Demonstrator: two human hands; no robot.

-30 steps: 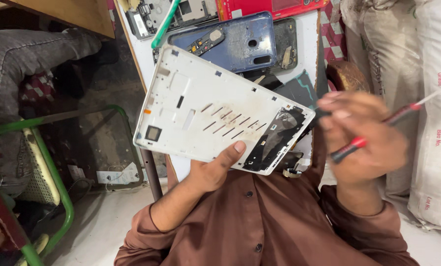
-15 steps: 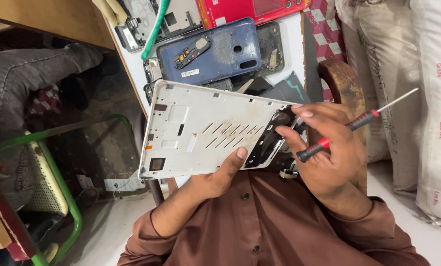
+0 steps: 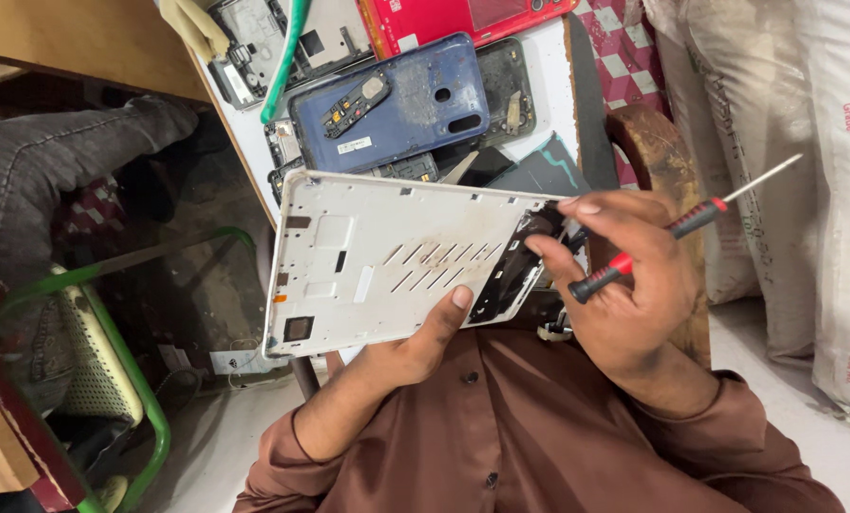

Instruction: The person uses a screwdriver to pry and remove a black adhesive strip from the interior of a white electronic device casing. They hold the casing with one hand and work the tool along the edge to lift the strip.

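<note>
- Tablet back shell (image 3: 387, 261) held above the lap, in front of the table (image 3: 558, 85).
- Phone back cover (image 3: 392, 104) lies on the table, behind the shell.
- Sacks (image 3: 786, 142) stand right of the table.

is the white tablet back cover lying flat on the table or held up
Held up: the left hand grips the white back cover tilted above the table, right hand at its edge.

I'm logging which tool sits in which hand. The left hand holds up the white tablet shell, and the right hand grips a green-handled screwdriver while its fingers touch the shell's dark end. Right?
Not quite: the screwdriver in the right hand has a red and black handle, not green, as the head view shows. The rest holds: the left hand holds up the white tablet shell, and the right fingers touch its dark end.
</note>
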